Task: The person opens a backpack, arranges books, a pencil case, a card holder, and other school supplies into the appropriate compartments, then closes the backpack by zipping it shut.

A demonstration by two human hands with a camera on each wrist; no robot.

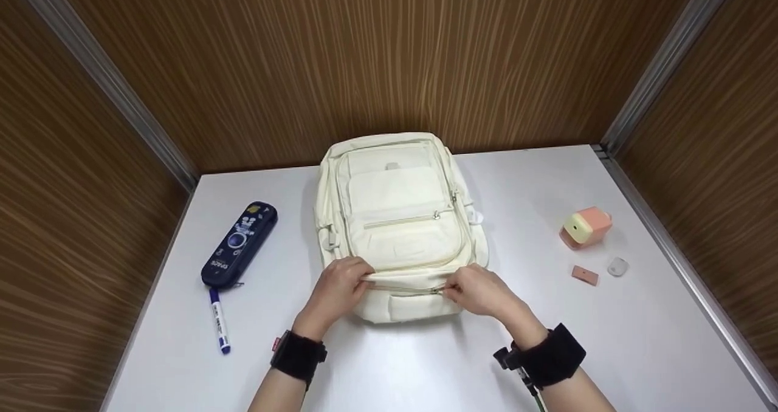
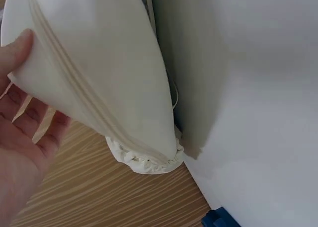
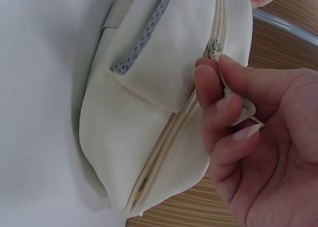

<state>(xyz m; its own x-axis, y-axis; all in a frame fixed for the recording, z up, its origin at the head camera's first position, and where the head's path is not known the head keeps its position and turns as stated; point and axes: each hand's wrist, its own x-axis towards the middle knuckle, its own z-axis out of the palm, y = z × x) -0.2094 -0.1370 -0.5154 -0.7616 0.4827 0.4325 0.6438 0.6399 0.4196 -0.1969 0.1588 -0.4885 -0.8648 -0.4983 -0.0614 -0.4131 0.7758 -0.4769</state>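
A cream backpack (image 1: 398,192) lies on the white table with its near end toward me. At the left of that end my left hand (image 1: 341,285) grips the fabric beside a zipper, thumb on one side and fingers on the other in the left wrist view. My right hand (image 1: 483,289) pinches the zipper pull (image 3: 244,110) between thumb and curled fingers. Just above them, in the right wrist view, shows the metal slider (image 3: 215,48). Behind the slider the zipper track (image 3: 161,152) is slightly parted; the bag's inside is hidden.
A dark blue pencil case (image 1: 239,245) and a blue-capped marker (image 1: 219,322) lie to the left. On the right are a pink and yellow pencil sharpener (image 1: 585,226), a small pink block (image 1: 585,274) and a small grey piece (image 1: 617,267). Wood-grain panels (image 1: 389,53) enclose the table.
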